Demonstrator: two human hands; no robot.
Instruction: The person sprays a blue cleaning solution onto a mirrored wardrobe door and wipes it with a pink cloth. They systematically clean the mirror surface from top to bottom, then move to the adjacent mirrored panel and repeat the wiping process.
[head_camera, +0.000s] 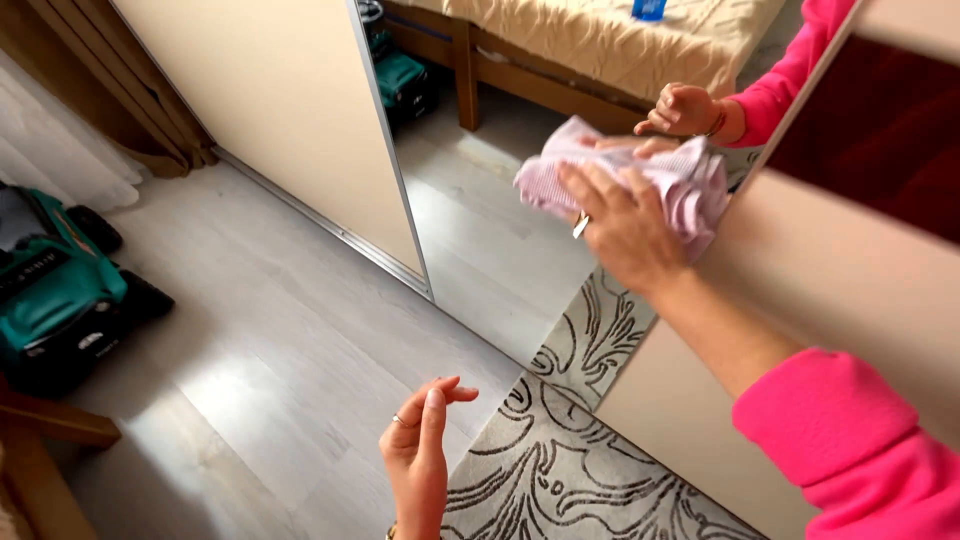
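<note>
My right hand (620, 225) presses a crumpled pale pink cloth (690, 175) flat against the mirror panel (490, 240) of a sliding wardrobe door. A ring shows on one finger, and a bright pink sleeve (850, 450) covers my forearm. The mirror reflects a hand and the same pink sleeve just above the cloth. My left hand (420, 450) hangs free lower down over the floor, fingers loosely curled and apart, holding nothing, with a ring on it.
A beige wardrobe door (290, 110) stands left of the mirror. A green toy car (55, 290) sits on the pale wood floor (270, 340) at far left. A cream rug (570, 480) with dark swirls lies below. The mirror reflects a bed.
</note>
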